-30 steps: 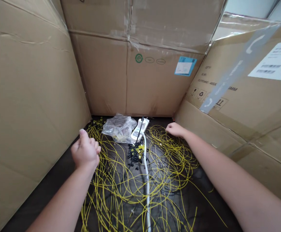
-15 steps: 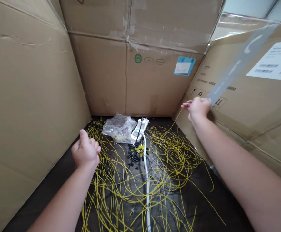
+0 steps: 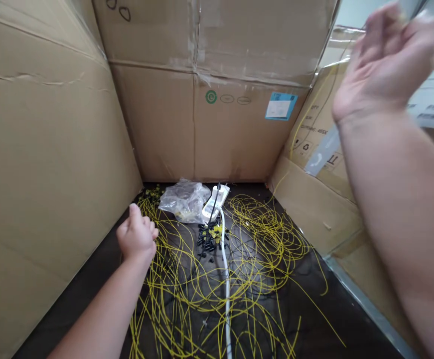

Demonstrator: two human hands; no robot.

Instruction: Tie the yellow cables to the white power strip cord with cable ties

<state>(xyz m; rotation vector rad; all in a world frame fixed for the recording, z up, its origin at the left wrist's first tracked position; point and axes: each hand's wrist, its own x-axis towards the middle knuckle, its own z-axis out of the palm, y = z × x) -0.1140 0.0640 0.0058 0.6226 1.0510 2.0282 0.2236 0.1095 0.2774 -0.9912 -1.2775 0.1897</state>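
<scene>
My left hand is closed in a fist, thumb on top, above the left side of the yellow wires. What its fingers hold, if anything, is hidden. High at the right, my right hand is raised with curled fingers, blurred by motion. A thin yellow wire runs up toward it in front of the right-hand box, with a thin dark strand alongside. Below, a loose tangle of yellow wire spreads across the dark surface, with thin black strands among it.
Cardboard boxes stand at the left, back and right. Between the hands lie a clear plastic bag, a white power strip with a white cord, and small black and yellow pieces.
My right hand has swung up and to the right from beside the right box, drawing the yellow wire upward. My left hand has shifted only slightly and stays closed.
</scene>
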